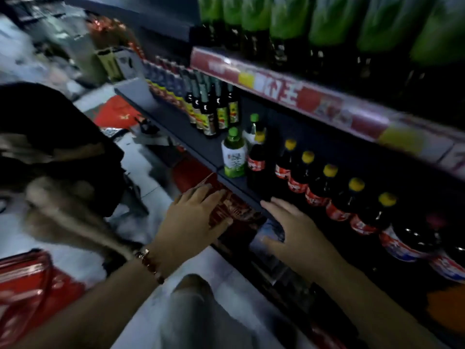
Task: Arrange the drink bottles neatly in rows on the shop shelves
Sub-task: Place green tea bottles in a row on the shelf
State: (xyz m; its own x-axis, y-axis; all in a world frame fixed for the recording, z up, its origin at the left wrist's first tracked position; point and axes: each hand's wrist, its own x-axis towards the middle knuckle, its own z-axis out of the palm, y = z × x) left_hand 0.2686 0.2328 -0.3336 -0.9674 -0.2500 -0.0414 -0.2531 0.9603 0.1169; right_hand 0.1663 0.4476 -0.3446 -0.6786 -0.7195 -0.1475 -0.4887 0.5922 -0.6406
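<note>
Head view: cola bottles (314,190) beyond fingers (271,206)

A single head-worn wide-angle view is provided, directed forward and down at close range. The shelf (234,182) is seen obliquely, running from upper left to lower right; both forearms enter from the bottom edge.

We count six dark cola bottles with yellow caps (308,181) along the middle shelf (234,181), two green-capped tea bottles (234,153), and about seven green-labelled bottles (289,18) on the shelf above. Farther back, the small dark bottles (214,109) blur beyond counting. Two hands (193,217) show.
</note>
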